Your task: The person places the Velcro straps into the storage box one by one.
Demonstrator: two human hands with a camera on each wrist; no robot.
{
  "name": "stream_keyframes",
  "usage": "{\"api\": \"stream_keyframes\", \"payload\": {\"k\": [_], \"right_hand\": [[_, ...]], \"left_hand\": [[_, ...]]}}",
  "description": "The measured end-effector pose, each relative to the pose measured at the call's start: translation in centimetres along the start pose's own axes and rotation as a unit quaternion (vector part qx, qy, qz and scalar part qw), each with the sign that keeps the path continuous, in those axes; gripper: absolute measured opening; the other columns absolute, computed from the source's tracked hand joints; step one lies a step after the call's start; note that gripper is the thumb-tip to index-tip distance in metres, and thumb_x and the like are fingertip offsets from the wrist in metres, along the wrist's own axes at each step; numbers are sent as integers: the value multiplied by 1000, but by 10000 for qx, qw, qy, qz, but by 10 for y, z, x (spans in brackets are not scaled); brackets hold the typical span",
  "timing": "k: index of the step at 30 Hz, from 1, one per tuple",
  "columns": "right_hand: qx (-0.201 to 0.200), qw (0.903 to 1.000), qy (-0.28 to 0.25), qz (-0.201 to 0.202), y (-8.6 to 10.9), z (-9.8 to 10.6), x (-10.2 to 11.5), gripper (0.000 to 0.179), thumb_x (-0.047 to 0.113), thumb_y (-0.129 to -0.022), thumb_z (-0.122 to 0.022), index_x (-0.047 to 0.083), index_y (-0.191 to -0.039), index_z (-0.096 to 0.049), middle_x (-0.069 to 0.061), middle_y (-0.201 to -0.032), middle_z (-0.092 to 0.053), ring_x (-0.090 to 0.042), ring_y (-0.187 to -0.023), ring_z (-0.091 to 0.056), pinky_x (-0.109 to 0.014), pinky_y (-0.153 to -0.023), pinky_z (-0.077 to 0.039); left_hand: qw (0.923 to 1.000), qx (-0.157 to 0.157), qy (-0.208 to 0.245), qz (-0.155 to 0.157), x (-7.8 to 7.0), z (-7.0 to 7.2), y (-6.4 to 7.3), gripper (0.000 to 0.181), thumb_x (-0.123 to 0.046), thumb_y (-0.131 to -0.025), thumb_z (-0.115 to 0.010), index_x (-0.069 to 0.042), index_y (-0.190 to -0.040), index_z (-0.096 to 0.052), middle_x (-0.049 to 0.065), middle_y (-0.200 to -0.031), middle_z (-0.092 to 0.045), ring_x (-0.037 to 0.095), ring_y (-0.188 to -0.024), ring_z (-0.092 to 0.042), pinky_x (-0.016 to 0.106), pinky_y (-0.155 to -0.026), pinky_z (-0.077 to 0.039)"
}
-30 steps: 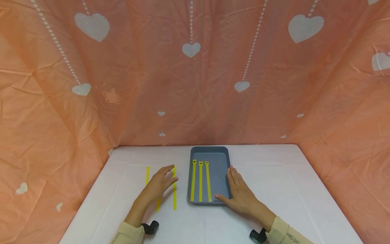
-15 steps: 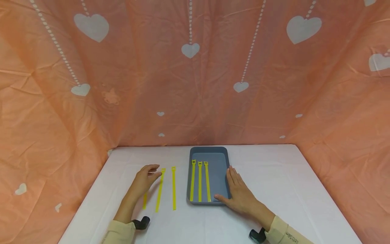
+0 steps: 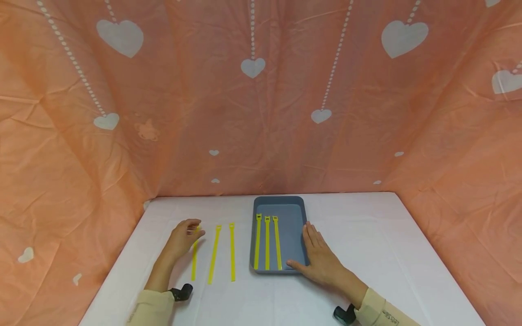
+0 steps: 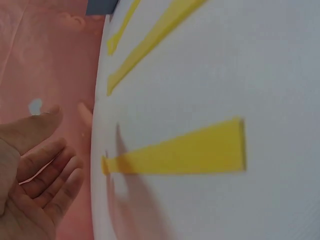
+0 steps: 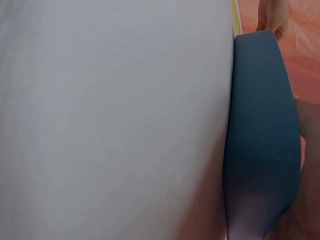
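Three flat yellow cable ties with slotted heads lie spaced apart on the white table: a leftmost cable tie (image 3: 194, 265), a middle cable tie (image 3: 214, 255) and a right-hand cable tie (image 3: 232, 253). My left hand (image 3: 182, 239) hovers at the head of the leftmost one, covering part of it in the head view. In the left wrist view this hand (image 4: 37, 180) has thumb and fingers apart with nothing between them. My right hand (image 3: 324, 262) rests against the right side of a grey-blue tray (image 3: 292, 235), fingers straight along the rim, thumb over the near corner.
Inside the tray, toward its left side, three more yellow cable ties (image 3: 267, 244) lie side by side. A pink curtain (image 3: 277, 136) with white hearts hangs behind the table (image 3: 367, 235). A black wrist device (image 3: 181, 292) sits at the left sleeve.
My left hand has moved leftward, from over the right-hand cable tie past the middle one to the leftmost. The right hand and the tray have stayed in place.
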State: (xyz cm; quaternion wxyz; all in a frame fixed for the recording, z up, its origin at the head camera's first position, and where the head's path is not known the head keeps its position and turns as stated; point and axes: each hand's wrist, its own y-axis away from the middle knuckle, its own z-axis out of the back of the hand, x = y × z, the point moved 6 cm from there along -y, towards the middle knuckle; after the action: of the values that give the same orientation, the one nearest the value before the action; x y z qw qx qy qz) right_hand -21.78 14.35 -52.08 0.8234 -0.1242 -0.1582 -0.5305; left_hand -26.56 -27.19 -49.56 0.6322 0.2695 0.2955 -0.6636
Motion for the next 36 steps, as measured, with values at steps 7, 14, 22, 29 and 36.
{"api": "stream_keyframes", "payload": {"k": [7, 14, 22, 29, 36], "right_hand": [[-4, 10000, 15, -16, 0, -1, -1, 120, 75, -98, -58, -11, -167, -10, -28, -177, -3, -42, -165, -6, -54, -133, -13], [19, 10000, -9, -3, -1, 0, 2, 120, 72, -98, -61, -12, -166, -10, -28, -177, -3, -42, -165, -6, -53, -134, -12], [35, 10000, 27, -16, -1, 1, 2, 119, 72, -99, -60, -12, -166, -10, -28, -177, -3, -42, -165, -6, -53, -134, -12], [33, 10000, -81, -24, -1, 2, 3, 118, 70, -98, -63, -12, -167, -10, -27, -177, -3, -41, -165, -6, -54, -134, -12], [41, 10000, -9, -25, -2, 2, 2, 118, 71, -98, -61, -11, -167, -11, -27, -177, -4, -41, -165, -7, -53, -134, -13]], "left_hand": [[9999, 39, -61, 144, 12, 5, -6, 44, -7, -100, -75, 13, -137, -61, 31, -126, -66, 47, -116, -67, 58, -104, -54], [9993, 92, 100, 344, 21, 9, -12, 45, -7, -100, -74, 16, -137, -59, 31, -125, -67, 47, -118, -65, 56, -104, -54], [9986, 86, 99, 518, 33, 8, -16, 44, -9, -100, -75, 15, -134, -61, 31, -127, -68, 45, -118, -65, 53, -103, -54], [9982, 113, 185, 559, 39, 10, -19, 43, -8, -99, -77, 14, -132, -63, 28, -123, -68, 36, -110, -66, 37, -94, -54], [9969, 147, 408, 664, 38, 10, -17, 44, -7, -97, -79, 14, -132, -63, 25, -121, -65, 26, -104, -62, 22, -84, -50]]}}
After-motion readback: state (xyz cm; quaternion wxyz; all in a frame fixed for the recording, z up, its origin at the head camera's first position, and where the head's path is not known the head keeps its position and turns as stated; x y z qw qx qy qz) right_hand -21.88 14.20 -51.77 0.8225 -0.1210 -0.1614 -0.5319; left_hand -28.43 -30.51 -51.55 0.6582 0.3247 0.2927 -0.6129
